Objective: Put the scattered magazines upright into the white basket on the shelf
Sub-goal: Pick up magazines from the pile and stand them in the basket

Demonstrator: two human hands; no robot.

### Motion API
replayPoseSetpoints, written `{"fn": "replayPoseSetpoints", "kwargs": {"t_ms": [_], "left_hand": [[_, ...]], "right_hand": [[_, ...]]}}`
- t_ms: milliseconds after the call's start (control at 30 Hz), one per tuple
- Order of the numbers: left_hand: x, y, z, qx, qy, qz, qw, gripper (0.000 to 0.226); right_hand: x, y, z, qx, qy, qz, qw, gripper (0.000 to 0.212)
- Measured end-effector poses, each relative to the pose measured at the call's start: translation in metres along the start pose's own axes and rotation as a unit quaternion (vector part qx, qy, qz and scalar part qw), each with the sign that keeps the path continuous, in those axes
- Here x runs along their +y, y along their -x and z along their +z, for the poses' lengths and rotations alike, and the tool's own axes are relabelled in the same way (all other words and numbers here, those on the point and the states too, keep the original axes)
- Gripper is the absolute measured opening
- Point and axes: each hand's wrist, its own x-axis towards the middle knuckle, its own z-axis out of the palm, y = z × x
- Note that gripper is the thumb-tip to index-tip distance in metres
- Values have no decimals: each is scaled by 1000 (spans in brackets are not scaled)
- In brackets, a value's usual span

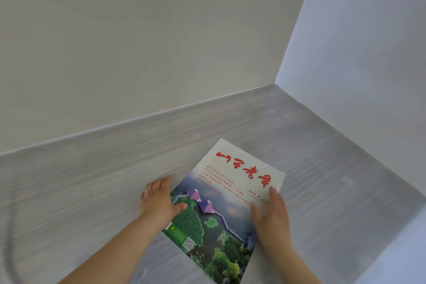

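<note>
Item under task: one magazine [230, 191], lying flat and face up on the grey wood-grain surface [92, 180], skewed so its top end points toward the corner where the back wall [138, 41] meets the side wall [357, 53].

Left hand [159, 200]: placed at the magazine's left edge. The thumb lies across the cover and the fingers stretch out fairly straight on the surface just beside that edge. Grip not closed.

Right hand [273, 214]: placed at the right edge. The fingers lie extended along the margin and the thumb rests on the cover. Grip likewise not closed; flat contact only.

The magazine sits between the two hands, touched by both and fully supported by the surface.

Limits of view: the magazine's near corner is cut off by the bottom of the frame. Both forearms run out of frame. The small print on the cover is blurred; the red title and "2025 8" are discernible. A dark curved streak [9, 237] at lower left cannot be identified.
</note>
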Motion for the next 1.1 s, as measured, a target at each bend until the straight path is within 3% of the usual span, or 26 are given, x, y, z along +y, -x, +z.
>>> {"fn": "replayPoseSetpoints", "kwargs": {"t_ms": [133,233,333,433,567,667,833,967,1100], "left_hand": [[19,-3,-4,-60,18,-43,997,79],[22,0,-11,-93,45,-70,992,61],[23,12,-12,-99,65,-39,992,38],[25,32,-7,-44,131,-7,990,12],[11,59,-14,48,240,44,969,20],[-8,79,-33,119,323,67,936,29],[-67,121,-80,243,396,104,879,42],[-137,162,-116,318,422,91,844,50],[-222,203,-152,393,440,53,805,42]], "right_hand": [[-5,13,18,-27,169,-15,985,75],[-7,14,17,-25,162,-22,986,72],[-7,16,16,-24,154,-26,988,69],[-11,17,11,-12,86,-22,996,75],[-32,18,4,19,-162,21,986,71],[-59,22,5,-28,-287,70,955,70],[-133,55,13,-116,-390,-11,913,21],[-206,107,41,-170,-424,-38,888,25],[-286,168,88,-212,-438,-70,871,30]]}}
